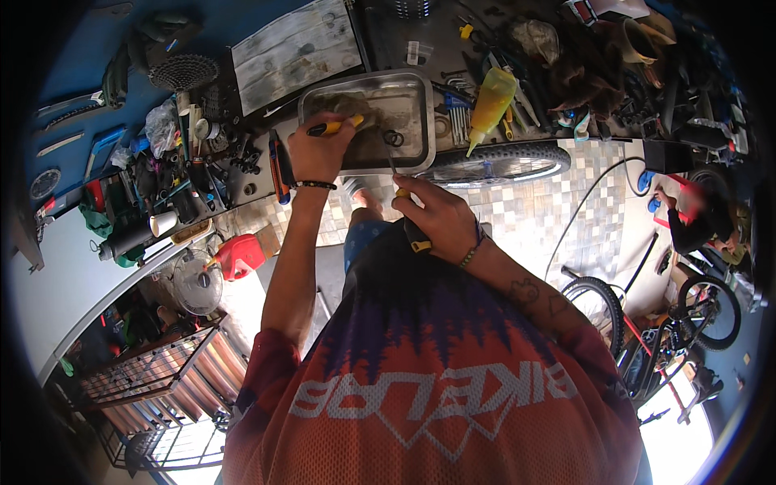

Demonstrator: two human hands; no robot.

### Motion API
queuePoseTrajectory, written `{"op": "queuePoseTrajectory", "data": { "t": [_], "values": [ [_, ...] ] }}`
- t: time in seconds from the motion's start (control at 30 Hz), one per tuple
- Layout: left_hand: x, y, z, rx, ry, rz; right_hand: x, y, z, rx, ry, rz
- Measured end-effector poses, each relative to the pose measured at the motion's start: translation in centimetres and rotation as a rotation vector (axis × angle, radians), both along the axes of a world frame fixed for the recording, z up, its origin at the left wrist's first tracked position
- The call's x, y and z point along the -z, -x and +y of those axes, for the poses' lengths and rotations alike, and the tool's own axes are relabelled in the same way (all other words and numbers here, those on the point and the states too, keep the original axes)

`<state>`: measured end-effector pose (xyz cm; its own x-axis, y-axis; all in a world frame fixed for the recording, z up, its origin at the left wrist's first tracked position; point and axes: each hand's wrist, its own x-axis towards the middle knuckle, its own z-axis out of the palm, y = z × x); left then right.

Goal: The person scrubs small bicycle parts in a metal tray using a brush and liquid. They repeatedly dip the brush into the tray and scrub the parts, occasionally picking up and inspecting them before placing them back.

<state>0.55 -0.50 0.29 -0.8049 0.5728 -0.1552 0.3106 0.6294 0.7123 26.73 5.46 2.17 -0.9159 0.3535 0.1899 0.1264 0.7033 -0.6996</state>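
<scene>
My left hand [317, 155] is closed round a yellow-and-black handled tool [347, 125] over the left part of a shallow metal tray [434, 113]. The working end of that tool is not clear to see. In my right hand [443, 217], at the tray's near edge, is a screwdriver [417, 236] with a yellow-and-black handle. Its thin shaft points away from me, over the tray. Small black rings [394, 138] show by the shaft's tip; whether they touch it I cannot tell. Murky brownish wet residue lies in the tray.
A yellow squeeze bottle [491, 105] lies right of the tray among wrenches. An orange-and-black tool [280, 167] is left of it. Below the bench edge stands a bike wheel [501, 166]. Another person [707, 214] is at far right near a bicycle [647, 343].
</scene>
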Motion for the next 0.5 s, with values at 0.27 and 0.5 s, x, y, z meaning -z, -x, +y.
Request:
{"op": "queuePoseTrajectory", "data": {
  "t": [0.27, 0.5],
  "values": [
    [1.2, -0.7, -0.4, -0.068, -0.182, -0.193, 0.1, 0.0, 0.0, 0.008, -0.009, -0.015],
    [1.5, -0.8, -0.4, -0.065, -0.279, -0.297, 0.1, -0.2, -0.1, 0.007, -0.023, -0.037]
  ]
}}
